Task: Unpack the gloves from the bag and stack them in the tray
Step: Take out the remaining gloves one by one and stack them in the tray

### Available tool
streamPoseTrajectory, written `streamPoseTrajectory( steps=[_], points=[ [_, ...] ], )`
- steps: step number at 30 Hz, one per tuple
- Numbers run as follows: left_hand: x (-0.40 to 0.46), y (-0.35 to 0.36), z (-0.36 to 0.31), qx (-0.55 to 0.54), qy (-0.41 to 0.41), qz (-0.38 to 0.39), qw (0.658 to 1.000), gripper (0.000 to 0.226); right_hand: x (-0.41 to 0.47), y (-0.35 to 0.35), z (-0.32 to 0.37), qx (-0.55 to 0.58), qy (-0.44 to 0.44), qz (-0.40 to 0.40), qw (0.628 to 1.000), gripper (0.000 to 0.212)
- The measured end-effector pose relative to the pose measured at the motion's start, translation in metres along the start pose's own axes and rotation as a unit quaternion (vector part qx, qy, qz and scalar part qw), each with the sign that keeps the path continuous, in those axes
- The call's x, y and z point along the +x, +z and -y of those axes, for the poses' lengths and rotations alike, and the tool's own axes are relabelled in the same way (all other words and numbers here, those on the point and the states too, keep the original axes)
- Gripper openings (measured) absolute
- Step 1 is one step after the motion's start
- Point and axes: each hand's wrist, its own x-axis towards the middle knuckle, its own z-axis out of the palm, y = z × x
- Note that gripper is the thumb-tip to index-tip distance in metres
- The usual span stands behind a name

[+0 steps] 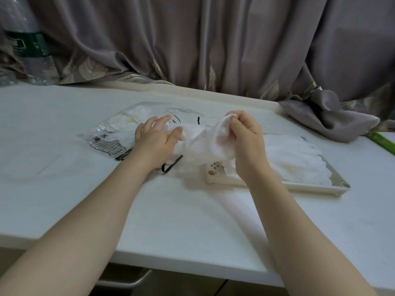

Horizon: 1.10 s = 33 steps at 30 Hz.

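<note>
A clear plastic bag [119, 129] with printed labels lies on the white table, white gloves still inside it. My left hand [155, 138] presses flat on the bag's open end, fingers spread. My right hand [243, 135] pinches a thin white glove [205, 142] that stretches from the bag's mouth toward the tray. The white tray [277, 184] sits to the right, with a pile of white gloves [299, 161] lying in it. My right wrist hides the tray's near left part.
A grey curtain [213, 43] hangs behind the table and bunches onto it at the right [324, 116]. A clear water bottle with a green label [27, 45] stands at the far left. A green object [382, 142] lies at the right edge. A drawer handle [128, 283] shows below.
</note>
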Motion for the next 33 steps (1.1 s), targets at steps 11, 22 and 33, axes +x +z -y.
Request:
streamPoseTrajectory(
  steps=[11,22,33],
  points=[
    [-0.001,-0.009,-0.018,-0.182,0.082,-0.157,0.967,0.047,0.011,-0.020,0.036,0.169,0.148,-0.024,0.974,0.027],
    [-0.029,-0.043,-0.134,-0.484,-0.048,0.160,0.859,0.065,0.014,-0.042,0.056,-0.057,0.036,0.032,0.997,0.047],
    [-0.016,-0.056,-0.144,-0.533,-0.019,0.121,0.837,0.013,0.003,-0.068,0.097,-0.328,-0.117,0.276,0.896,0.031]
  ],
)
